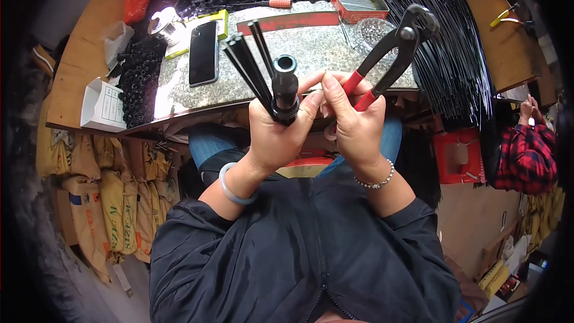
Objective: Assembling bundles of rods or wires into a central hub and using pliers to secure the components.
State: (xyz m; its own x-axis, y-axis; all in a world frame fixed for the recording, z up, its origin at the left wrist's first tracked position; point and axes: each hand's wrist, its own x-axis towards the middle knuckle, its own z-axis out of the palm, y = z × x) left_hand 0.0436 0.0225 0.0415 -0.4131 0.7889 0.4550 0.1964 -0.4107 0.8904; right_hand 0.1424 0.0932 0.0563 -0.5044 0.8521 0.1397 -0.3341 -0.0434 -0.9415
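My left hand [270, 139] is closed around a black rod-and-tube assembly [286, 87], which resembles an umbrella frame. Its hollow round tube end points up, and several thin black rods [242, 63] fan out to the left of it. In my right hand [360, 121] are slip-joint pliers [399, 57]; their red handles rest in the palm and the dark jaws point up and to the right, away from the assembly. The fingertips of both hands meet between the tube and the handles. Whatever they pinch there is too small to make out.
On the stone-topped bench [269, 42] lie a dark phone [204, 54], a red strip [287, 22], a red tin [359, 5] and a glass dish [373, 34]. Black rods [442, 36] pile at right. Sacks [89, 209] stand lower left; another person's plaid sleeve [526, 149] shows right.
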